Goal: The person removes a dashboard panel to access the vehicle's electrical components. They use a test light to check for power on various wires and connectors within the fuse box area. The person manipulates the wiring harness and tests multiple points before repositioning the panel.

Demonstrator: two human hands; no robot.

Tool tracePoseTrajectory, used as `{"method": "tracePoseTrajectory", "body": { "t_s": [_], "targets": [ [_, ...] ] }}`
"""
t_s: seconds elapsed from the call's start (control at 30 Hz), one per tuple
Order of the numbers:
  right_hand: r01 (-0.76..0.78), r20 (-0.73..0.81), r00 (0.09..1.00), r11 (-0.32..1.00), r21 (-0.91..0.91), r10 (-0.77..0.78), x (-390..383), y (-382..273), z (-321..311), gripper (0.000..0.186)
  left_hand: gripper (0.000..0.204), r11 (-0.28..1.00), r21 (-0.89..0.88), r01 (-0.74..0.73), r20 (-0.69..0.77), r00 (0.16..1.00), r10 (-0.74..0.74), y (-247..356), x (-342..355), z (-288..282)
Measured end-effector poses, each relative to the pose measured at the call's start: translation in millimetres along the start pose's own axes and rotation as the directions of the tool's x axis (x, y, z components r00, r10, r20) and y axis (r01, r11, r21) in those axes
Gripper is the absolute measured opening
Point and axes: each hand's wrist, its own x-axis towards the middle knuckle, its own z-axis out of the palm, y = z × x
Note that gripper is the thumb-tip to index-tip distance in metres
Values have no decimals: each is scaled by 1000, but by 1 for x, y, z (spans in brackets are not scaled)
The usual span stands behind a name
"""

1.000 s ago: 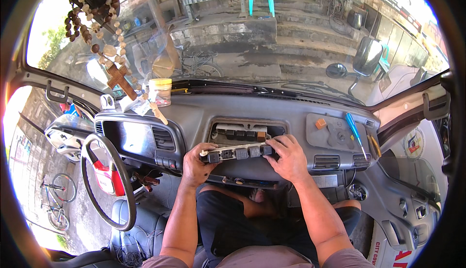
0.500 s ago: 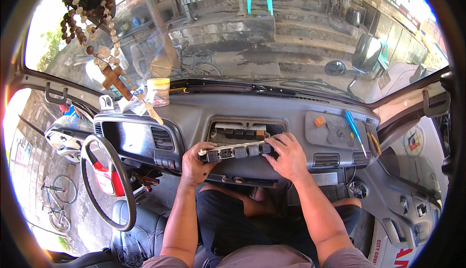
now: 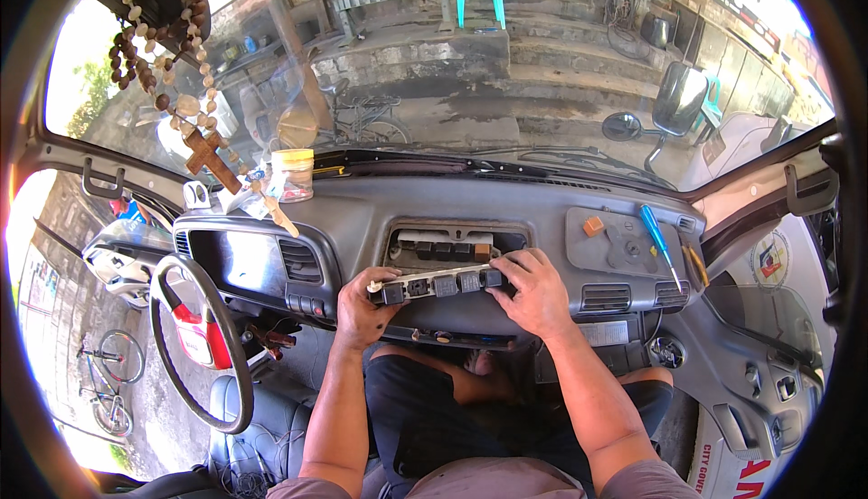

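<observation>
Between my two hands is a long pale relay panel (image 3: 419,277) with several black block relays (image 3: 446,287) along its near side. My left hand (image 3: 365,305) is closed on the panel's left end, and my right hand (image 3: 532,289) grips the right end with its thumb underneath. The panel is in front of a rectangular dashboard opening (image 3: 452,229). Inside that opening sits a row of black relays (image 3: 441,250) with one orange-brown relay (image 3: 483,252) at its right end. Whether wires join the panel to the opening is hidden.
On the dashboard's right lie a blue-handled screwdriver (image 3: 658,233) and a small orange relay (image 3: 593,226). A yellow-lidded jar (image 3: 292,176) stands at the left, under a hanging rosary (image 3: 210,157). The steering wheel (image 3: 244,381) is left of my arms; my legs are below the dashboard.
Both hands hold the panel in almost the same place. The whole view has shifted very slightly, and the rosary has swung a little.
</observation>
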Motion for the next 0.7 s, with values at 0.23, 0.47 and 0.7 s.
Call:
{"method": "tracePoseTrajectory", "body": {
  "t_s": [0.23,0.47,0.7],
  "targets": [
    [-12,11,1000,1000,-10,12,0,-1,-1,53,50,1000,-15,2,9,1000,-2,1,0,-1],
    [-6,2,1000,1000,-6,6,-1,0,0,53,50,1000,-28,-5,0,1000,5,-1,0,0],
    [8,-9,1000,1000,1,-8,0,0,0,53,50,1000,-17,-2,-2,1000,2,0,0,0]
  ]
}}
